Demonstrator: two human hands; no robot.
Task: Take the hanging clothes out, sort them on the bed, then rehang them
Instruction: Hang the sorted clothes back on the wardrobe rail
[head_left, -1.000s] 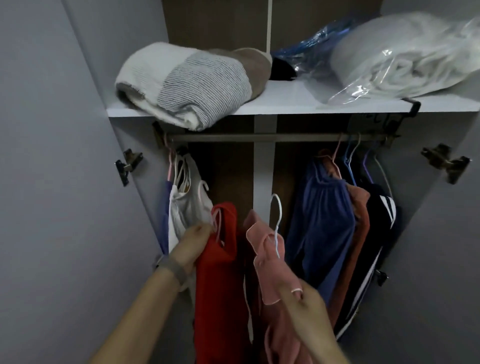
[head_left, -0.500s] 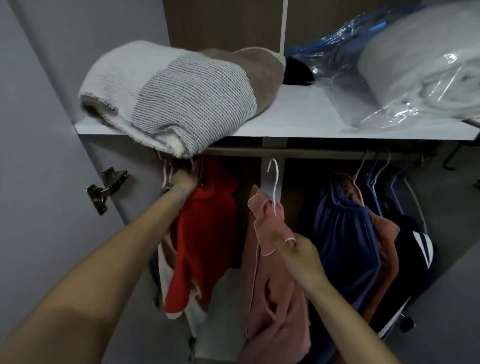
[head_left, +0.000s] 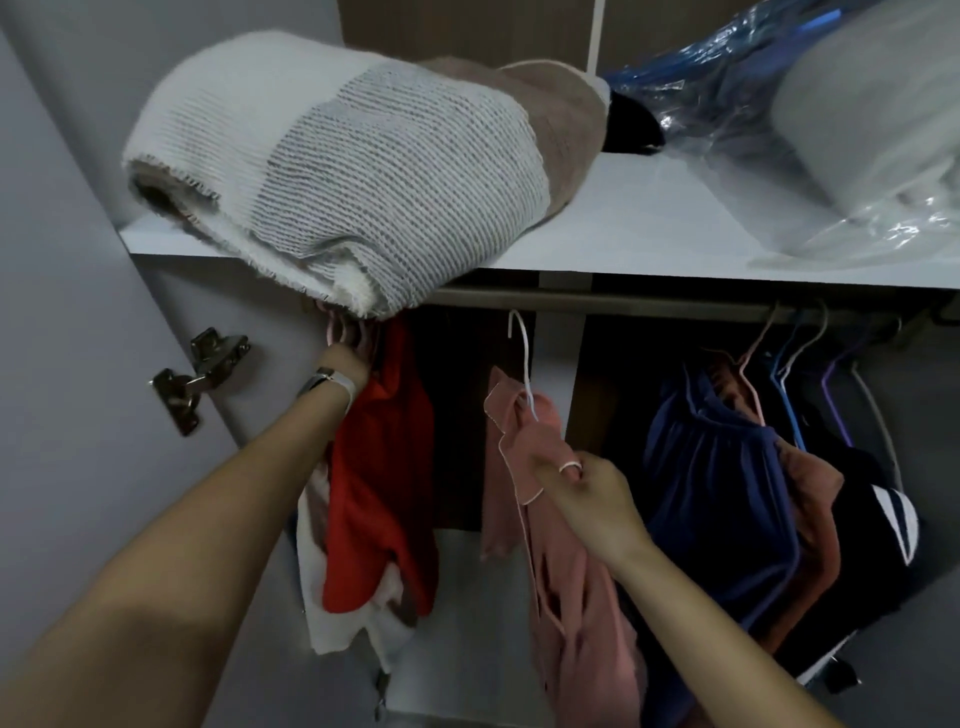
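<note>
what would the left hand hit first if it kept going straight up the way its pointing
Probably the folded knit blanket overhanging the shelf: the left hand grips the bunched hanger hooks right beneath its edge. The rod there is hidden, so depth is unclear.

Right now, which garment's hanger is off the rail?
The pink garment, gripped by the right hand: its white hanger hook hangs free below the rail, unlike the red and navy ones.

A home bedroom wardrobe: clothes hang on a rail under a shelf stacked with a folded blanket and bagged bedding.
</note>
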